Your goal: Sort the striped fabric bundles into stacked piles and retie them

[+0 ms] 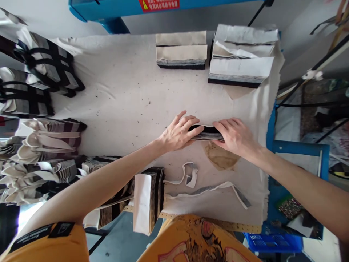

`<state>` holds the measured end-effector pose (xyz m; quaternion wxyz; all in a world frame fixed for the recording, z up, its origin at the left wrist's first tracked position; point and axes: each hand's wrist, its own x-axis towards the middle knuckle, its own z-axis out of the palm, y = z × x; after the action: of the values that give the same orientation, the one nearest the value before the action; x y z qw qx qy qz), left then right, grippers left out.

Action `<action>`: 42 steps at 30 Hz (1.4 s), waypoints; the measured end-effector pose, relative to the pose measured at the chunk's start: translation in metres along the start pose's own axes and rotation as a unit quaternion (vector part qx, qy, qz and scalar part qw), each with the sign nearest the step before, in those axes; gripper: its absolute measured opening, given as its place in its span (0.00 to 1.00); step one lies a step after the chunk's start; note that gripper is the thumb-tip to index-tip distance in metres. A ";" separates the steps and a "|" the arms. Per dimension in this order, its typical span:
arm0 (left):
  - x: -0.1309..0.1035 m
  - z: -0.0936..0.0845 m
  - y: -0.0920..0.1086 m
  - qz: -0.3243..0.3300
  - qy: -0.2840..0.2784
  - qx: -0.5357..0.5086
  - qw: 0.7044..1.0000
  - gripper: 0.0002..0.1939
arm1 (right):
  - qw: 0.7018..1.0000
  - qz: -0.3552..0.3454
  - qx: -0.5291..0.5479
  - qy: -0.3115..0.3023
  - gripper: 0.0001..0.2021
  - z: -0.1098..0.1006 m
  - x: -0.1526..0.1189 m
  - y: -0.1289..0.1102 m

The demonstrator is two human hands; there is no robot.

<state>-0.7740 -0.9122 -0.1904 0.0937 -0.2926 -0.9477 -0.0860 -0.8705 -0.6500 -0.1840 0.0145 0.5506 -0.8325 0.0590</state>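
Note:
Between my hands lies a stack of dark fabric pieces [207, 136], its layered edges facing me as thin black and pale lines. My left hand [180, 131] grips the stack's left end, thumb in front and fingers over the top. At the other end, my right hand [233, 135] holds it the same way. A brown stain [222, 156] marks the pale cloth cover [122, 120] just below. Closer to my body lie a curled pale fabric strip [192, 178] and a longer strip [215, 187].
Two beige-topped stacks [181, 52] and several white-topped stacks [241, 69] stand along the far edge. Tied fabric bundles [51, 62] crowd the left side. A white-faced stack [143, 202] sits at the near edge. A blue machine [114, 9] spans the back; a blue basket [272, 242] is lower right.

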 end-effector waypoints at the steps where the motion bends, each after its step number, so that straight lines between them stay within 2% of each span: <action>1: -0.001 0.004 -0.001 0.021 0.016 0.008 1.000 0.20 | 1.000 -0.004 0.001 0.000 0.19 0.001 0.001 -0.001; 5: -0.011 0.017 -0.005 0.055 0.038 0.011 0.998 0.20 | 1.000 -0.007 0.025 -0.007 0.18 0.009 0.002 0.000; 9: -0.017 0.023 -0.005 0.024 0.009 -0.069 0.997 0.21 | 0.998 0.001 0.058 0.005 0.18 0.017 0.001 0.004; 12: -0.017 0.026 -0.005 0.011 0.019 -0.112 0.994 0.19 | 0.998 -0.001 0.066 0.006 0.17 0.019 0.001 0.006; 18: -0.018 0.029 -0.006 -0.023 0.018 -0.154 0.988 0.15 | 0.997 -0.002 0.073 -0.005 0.17 0.016 0.003 0.008; 23: -0.022 0.031 -0.004 -0.041 0.016 -0.137 0.990 0.13 | 0.996 0.010 0.090 -0.005 0.18 0.017 0.002 0.008; 26: -0.022 0.026 0.001 -0.063 0.002 -0.129 0.990 0.17 | 0.995 0.019 0.093 -0.018 0.19 0.017 0.002 0.008; 30: -0.013 0.011 0.006 -0.127 -0.030 -0.123 0.984 0.24 | 0.996 0.029 0.081 -0.039 0.18 0.015 0.003 0.007; 35: -0.003 -0.001 -0.004 -0.143 -0.049 -0.100 0.983 0.36 | 0.997 0.017 0.060 -0.036 0.17 0.014 0.004 0.007; 42: -0.013 0.000 -0.010 -0.109 -0.078 -0.081 0.988 0.32 | 0.998 0.009 0.057 -0.014 0.17 0.019 -0.003 0.005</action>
<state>-0.7687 -0.9272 -0.1947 -0.0145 -0.1996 -0.9683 -0.1491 -0.8731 -0.6479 -0.2030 -0.0294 0.5436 -0.8330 0.0990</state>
